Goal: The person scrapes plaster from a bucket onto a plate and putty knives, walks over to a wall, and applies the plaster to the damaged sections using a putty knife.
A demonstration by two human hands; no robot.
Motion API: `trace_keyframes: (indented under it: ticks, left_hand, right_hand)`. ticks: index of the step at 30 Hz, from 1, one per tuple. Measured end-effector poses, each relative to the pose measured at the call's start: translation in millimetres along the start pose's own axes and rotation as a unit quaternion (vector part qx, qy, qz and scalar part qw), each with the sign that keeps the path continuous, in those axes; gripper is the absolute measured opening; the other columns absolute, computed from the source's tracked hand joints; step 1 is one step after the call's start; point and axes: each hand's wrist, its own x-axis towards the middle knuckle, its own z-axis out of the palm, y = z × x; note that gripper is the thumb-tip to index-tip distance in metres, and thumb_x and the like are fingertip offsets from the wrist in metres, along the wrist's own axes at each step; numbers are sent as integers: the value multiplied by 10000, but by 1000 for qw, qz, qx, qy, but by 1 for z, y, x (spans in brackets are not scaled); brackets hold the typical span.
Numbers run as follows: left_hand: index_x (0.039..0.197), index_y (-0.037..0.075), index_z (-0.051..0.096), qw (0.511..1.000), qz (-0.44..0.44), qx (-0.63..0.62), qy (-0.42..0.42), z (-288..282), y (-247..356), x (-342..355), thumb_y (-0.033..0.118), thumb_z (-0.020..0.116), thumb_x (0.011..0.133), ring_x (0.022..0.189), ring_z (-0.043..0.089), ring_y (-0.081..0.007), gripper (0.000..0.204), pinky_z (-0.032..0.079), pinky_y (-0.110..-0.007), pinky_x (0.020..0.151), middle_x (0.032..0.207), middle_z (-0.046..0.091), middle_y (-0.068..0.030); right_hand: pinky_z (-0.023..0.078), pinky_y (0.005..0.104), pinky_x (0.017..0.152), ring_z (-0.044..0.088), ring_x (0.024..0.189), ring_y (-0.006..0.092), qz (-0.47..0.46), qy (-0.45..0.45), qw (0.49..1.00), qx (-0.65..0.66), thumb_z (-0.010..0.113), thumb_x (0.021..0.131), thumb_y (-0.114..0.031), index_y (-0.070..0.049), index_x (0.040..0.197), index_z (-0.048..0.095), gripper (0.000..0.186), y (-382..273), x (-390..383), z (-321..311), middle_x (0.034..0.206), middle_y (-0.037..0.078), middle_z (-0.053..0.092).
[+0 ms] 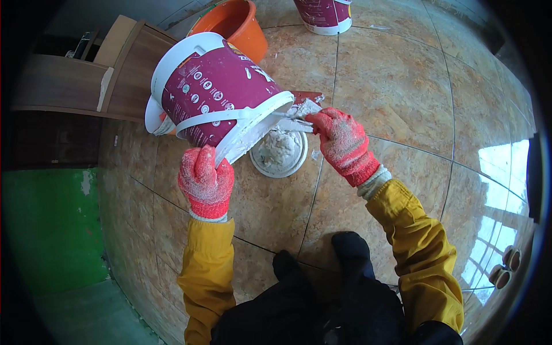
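A maroon bucket [213, 92] with a white rim and handle is tipped over, its mouth facing down and to the right. My left hand [206, 179], in a red and white work glove, is closed on the lower edge of its rim. In my right hand [345, 142], gloved alike, is a putty knife [296, 125] smeared with white paste, held at the bucket's mouth. Just beneath sits a round white container [253, 163] with a heap of white paste [278, 150] in it. The bucket's wall hides most of its inside.
An orange bucket [253, 35] stands behind, with another maroon bucket [325, 16] at the far edge. Wooden furniture [135, 75] is at the left, above a green wall panel [52, 224]. Small round cups [502, 278] lie far right on the tiled floor [391, 75].
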Motion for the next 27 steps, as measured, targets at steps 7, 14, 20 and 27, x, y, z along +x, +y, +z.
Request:
trace_keyframes:
  ticks: [7,14,20,27]
  left_hand:
    - [1074,104,465,1000,15,-10,-13,8,13,2,-22,668,651,672,581,-284,486,467,-365,523,834,520,-104]
    - [1082,107,461,999,9,-32,-20,9,10,-6,-17,671,649,661,575,-280,497,466,-377,523,843,524,-107]
    - [1082,106,462,1000,17,-14,-18,7,13,-5,-18,673,654,656,578,-281,493,464,-372,521,845,528,-108]
    - [1064,92,474,1000,4,-19,-4,11,14,-9,-29,669,668,650,579,-280,457,460,-367,515,832,533,-109]
  right_hand:
    - [492,378,644,612,801,280,-3,25,994,-105,508,712,9,-141,999,621,343,1,3,20,842,81,603]
    - [494,360,647,612,784,275,35,2,999,-2,511,690,44,-118,1011,618,376,3,-21,0,858,81,605]
    - [493,367,651,609,797,277,43,7,994,-98,514,697,37,-117,1039,606,386,-3,-18,9,880,75,597]
    - [473,400,660,597,807,274,52,-2,998,23,529,695,13,-146,979,620,338,13,-46,0,836,58,596]
